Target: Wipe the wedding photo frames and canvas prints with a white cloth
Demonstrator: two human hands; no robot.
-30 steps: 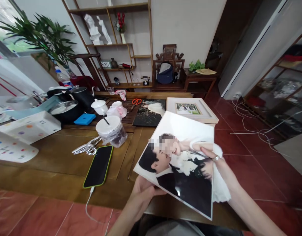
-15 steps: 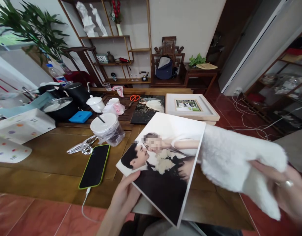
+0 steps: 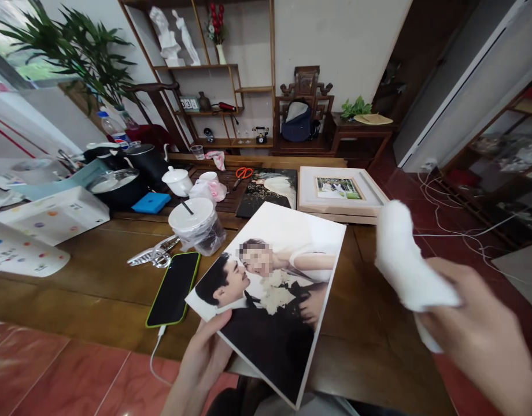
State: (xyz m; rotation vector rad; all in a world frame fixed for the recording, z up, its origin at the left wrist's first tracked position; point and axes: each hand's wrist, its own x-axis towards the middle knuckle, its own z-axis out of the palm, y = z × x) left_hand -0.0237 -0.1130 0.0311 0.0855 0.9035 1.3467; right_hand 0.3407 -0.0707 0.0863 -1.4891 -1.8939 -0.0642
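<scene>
My left hand [image 3: 205, 349] grips a white-edged photo panel [image 3: 266, 341] by its lower left edge, thumb on the front. The panel is tilted above the table's near edge and shows two people with a white bouquet. Off to the right, my right hand [image 3: 469, 323] is closed on a fluffy white cloth [image 3: 405, 260], blurred by motion and apart from the panel. Left of the panel lies a phone [image 3: 174, 289] in a green-edged case with a white cable plugged in. Silver scissors [image 3: 153, 253] and a lidded cup [image 3: 196, 222] in a plastic bag are beyond it.
Behind the panel, a dark photo panel [image 3: 266, 193] and a pale framed picture [image 3: 342, 190] lie on the wooden table [image 3: 105, 277]. Orange-handled scissors [image 3: 243, 173], a white teapot [image 3: 178, 180], a blue box [image 3: 151, 203], a black pot [image 3: 118, 193] and a white carton [image 3: 53, 216] stand farther left.
My right hand has drawn the white cloth away from the panel's right edge, and the cloth is now bunched and raised. The panel in my left hand has shifted slightly left.
</scene>
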